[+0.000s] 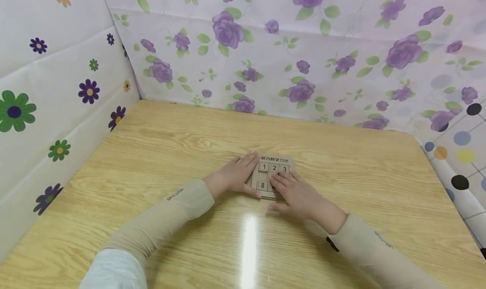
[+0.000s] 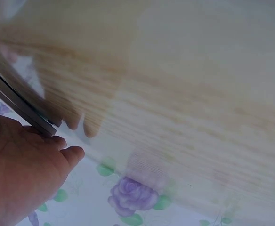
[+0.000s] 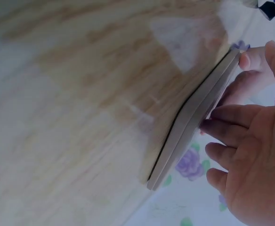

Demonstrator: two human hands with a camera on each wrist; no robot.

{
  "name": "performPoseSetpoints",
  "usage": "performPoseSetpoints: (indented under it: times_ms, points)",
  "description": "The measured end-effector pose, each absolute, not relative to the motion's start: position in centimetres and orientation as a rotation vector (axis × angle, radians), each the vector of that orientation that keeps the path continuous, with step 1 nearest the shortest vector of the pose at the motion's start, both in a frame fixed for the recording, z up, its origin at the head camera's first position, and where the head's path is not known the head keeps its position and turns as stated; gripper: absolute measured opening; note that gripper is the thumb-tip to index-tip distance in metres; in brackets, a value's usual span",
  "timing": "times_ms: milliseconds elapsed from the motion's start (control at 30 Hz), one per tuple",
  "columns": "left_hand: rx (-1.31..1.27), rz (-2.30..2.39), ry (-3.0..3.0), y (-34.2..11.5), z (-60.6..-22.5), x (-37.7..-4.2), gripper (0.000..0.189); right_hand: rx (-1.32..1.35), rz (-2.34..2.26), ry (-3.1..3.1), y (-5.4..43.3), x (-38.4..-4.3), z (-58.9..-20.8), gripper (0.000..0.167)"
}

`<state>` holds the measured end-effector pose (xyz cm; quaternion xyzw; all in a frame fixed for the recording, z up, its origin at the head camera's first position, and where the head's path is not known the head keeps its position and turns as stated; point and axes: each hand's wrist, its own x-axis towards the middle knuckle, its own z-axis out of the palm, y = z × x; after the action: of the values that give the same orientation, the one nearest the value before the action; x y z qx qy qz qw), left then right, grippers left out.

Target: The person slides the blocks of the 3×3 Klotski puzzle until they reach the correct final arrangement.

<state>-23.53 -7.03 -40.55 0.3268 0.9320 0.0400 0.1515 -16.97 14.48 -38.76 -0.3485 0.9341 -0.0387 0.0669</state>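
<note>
A sliding number puzzle [image 1: 286, 159] lies flat on the wooden table, with printed characters along its far edge. Tiles 1, 2 and 3 fill the far row, and tile 8 [image 1: 262, 185] sits at the near left. The middle row's left space is bare; other tiles are partly covered. Along the puzzle's left side rests my left hand [image 1: 238, 174], fingers straight and thumb at the near left corner. My right hand [image 1: 298, 196] lies over the puzzle's right part, its extended fingertips touching the tiles. The puzzle's edge [image 3: 189, 120] shows beside my right fingers in the right wrist view.
The wood-grain table [image 1: 182, 141] spreads around the puzzle and reflects a light strip near its front. A purple-flowered cloth [image 1: 265, 61] hangs behind the far edge. Flower-patterned sheeting [image 1: 64, 103] borders the left side, and dotted sheeting [image 1: 465, 171] the right.
</note>
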Motion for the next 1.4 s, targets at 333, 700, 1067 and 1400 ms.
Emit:
performPoseSetpoints:
  times_ms: [333, 700, 1067, 1400]
  points:
    - [0.943, 0.133, 2.667, -7.1, -40.3, -23.5, 0.119, -1.124, -0.193, 2.773, 13.7, -17.6, -39.0, 0.079]
    - [0.930, 0.131, 2.661, -7.0, -40.5, -23.6, 0.121, -1.125, -0.225, 2.744, 14.1, -17.8, -39.2, 0.080]
    - [0.926, 0.133, 2.665, -7.1, -40.4, -23.8, 0.121, -0.993, -0.146, 2.832, 16.5, -17.0, -38.7, 0.081]
    - [0.934, 0.138, 2.665, -7.0, -40.6, -23.8, 0.122, -1.044, -0.187, 2.811, 16.1, -17.4, -38.8, 0.075]
